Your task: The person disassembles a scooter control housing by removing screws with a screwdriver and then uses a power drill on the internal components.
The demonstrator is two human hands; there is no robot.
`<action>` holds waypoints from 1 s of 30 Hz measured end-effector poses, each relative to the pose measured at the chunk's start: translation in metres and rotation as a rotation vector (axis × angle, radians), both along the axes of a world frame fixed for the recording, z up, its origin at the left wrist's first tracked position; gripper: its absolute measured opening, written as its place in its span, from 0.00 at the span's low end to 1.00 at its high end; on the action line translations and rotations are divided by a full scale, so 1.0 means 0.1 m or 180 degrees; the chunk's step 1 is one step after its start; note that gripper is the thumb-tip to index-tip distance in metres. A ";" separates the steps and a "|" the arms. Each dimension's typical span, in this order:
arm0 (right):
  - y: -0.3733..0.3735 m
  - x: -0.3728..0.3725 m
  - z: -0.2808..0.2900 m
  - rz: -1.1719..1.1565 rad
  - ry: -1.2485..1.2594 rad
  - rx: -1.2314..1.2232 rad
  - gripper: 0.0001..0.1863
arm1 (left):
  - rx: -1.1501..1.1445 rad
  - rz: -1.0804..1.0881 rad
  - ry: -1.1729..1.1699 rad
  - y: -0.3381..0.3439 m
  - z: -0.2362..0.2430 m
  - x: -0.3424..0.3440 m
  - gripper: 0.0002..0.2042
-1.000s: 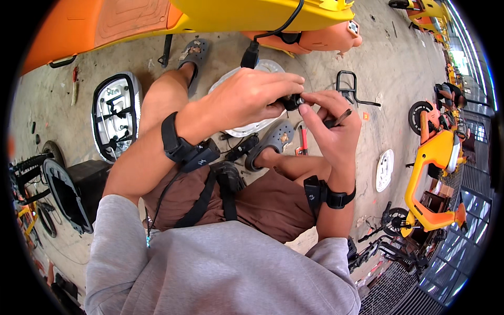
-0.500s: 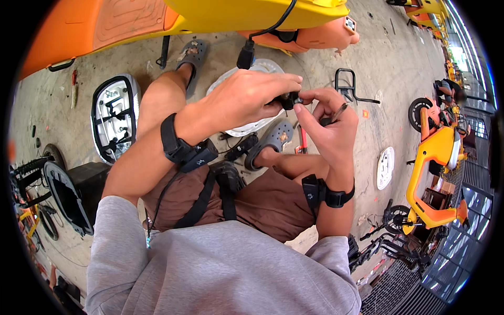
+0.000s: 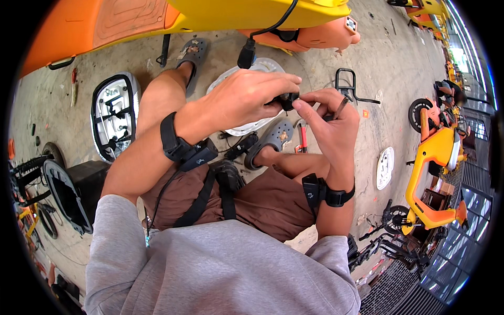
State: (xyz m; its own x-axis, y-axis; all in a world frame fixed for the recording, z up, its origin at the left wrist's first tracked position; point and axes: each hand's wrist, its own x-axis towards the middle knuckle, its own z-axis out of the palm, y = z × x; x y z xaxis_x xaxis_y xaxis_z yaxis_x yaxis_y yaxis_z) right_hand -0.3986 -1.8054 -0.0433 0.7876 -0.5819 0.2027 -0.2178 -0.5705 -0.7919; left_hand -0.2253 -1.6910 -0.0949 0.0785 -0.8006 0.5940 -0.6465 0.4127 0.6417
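Note:
My left hand (image 3: 244, 100) is closed on a small black part (image 3: 286, 102), held up in front of me. My right hand (image 3: 328, 123) pinches at the right end of that part with thumb and forefinger, while a slim dark tool (image 3: 341, 109) is tucked in its other fingers. What exactly the fingertips grip is too small to make out. Above my left hand hangs a black cable with a connector (image 3: 247, 54) from the yellow and orange vehicle body (image 3: 226, 16). A white oval panel (image 3: 262, 65) lies on the floor behind my hands.
A white shell with black fittings (image 3: 114, 115) and an open black box (image 3: 67, 194) lie left. A red-handled tool (image 3: 303, 139), bent black frame (image 3: 346, 84) and small white panel (image 3: 385, 168) lie on the floor. Scooters (image 3: 425, 184) and a crouching person (image 3: 449, 93) are at right.
My right thumb has shifted slightly onto the end of the black part, and the right hand tilts a little. My left hand stays nearly still.

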 end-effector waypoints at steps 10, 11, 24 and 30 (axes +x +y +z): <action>0.02 0.00 0.00 -0.0057 -0.0078 0.0069 0.08 | -0.0267 0.0131 0.0030 -0.03 -0.03 -0.02 0.18; 0.01 0.01 0.00 -0.0124 -0.0033 0.0172 0.08 | -0.0261 0.0129 0.0031 -0.03 -0.04 -0.02 0.18; 0.06 0.02 0.03 -0.0296 -0.0045 0.0317 0.07 | -0.0127 0.0071 -0.0081 0.00 -0.01 0.00 0.22; 0.05 -0.01 0.02 -0.0350 0.0052 0.0409 0.06 | -0.0178 0.0081 -0.0103 -0.01 -0.03 -0.02 0.21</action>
State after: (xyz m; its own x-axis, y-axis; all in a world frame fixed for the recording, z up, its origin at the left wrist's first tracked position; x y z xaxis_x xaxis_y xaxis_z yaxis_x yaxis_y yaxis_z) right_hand -0.3991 -1.8002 -0.0417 0.7202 -0.6851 0.1087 -0.2869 -0.4369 -0.8525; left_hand -0.2275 -1.6924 -0.0975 0.0784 -0.7640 0.6404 -0.6771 0.4306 0.5967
